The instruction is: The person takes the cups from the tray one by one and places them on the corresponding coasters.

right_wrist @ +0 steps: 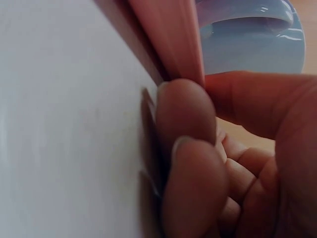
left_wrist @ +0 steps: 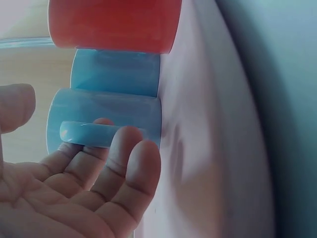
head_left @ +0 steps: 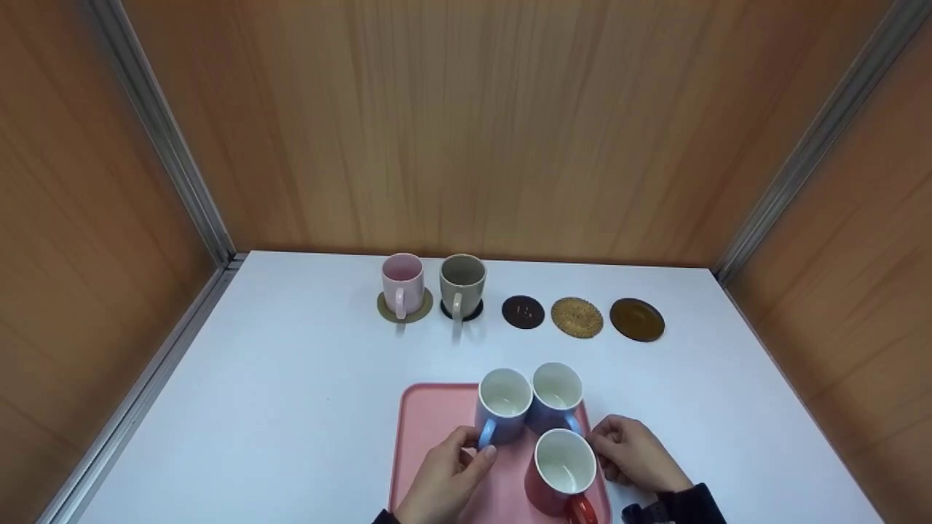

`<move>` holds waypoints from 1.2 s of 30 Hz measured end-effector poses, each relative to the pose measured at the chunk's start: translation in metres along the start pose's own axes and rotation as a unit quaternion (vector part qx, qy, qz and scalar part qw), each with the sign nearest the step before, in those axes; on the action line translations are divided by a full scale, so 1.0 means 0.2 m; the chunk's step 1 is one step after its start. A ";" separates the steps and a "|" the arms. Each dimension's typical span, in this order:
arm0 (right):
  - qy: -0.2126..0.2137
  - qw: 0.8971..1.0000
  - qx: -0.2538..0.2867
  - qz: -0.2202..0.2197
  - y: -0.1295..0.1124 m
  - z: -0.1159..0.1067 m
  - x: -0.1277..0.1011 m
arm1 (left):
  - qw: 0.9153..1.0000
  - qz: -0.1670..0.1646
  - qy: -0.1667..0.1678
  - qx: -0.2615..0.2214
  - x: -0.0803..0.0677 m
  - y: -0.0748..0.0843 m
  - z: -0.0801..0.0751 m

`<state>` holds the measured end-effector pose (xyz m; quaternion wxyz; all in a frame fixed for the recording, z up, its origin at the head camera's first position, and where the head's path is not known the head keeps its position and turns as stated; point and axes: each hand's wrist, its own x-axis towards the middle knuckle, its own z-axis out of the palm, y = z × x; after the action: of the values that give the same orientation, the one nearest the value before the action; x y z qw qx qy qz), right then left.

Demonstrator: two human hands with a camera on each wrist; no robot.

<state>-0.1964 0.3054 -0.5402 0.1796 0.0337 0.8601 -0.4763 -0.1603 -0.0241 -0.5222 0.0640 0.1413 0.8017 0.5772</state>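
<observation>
On the white table (head_left: pixel 291 407), near the person, lies a pink tray (head_left: pixel 429 429) carrying three mugs: two blue ones side by side at its far edge and a red mug (head_left: pixel 561 473) nearer. From the head view, the left hand (head_left: pixel 444 480) reaches the left blue mug (head_left: pixel 502 404) at its handle; the left wrist view alone shows the fingers (left_wrist: pixel 124 153) curled under that handle (left_wrist: pixel 94 134). The right hand (head_left: pixel 637 455) sits at the tray's right edge; only the right wrist view shows its curled fingertips (right_wrist: pixel 183 114) pressed against the tray rim (right_wrist: pixel 168 39), below the right blue mug (right_wrist: pixel 252 39). All three mugs look empty. Farther off, a pink mug (head_left: pixel 402 284) and a grey mug (head_left: pixel 462 280) stand on coasters, with three bare coasters (head_left: pixel 577 317) to their right.
</observation>
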 end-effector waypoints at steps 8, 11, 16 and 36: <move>-0.002 1.000 0.003 0.015 0.00 0.00 0.00 | 1.000 -0.004 0.009 0.001 0.00 -0.01 0.01; -0.003 1.000 0.003 0.013 0.00 0.00 0.00 | 1.000 -0.016 0.013 0.000 0.00 -0.01 0.01; -0.007 1.000 -0.001 0.020 0.00 -0.01 0.01 | 0.999 -0.032 0.018 0.003 0.00 -0.01 0.01; -0.002 1.000 0.001 0.014 0.00 0.00 0.01 | 0.999 -0.025 0.004 0.026 -0.01 -0.02 0.01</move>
<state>-0.1976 0.3055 -0.5405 0.1878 0.0451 0.8585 -0.4751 -0.1586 -0.0238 -0.5272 0.0717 0.1206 0.8198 0.5552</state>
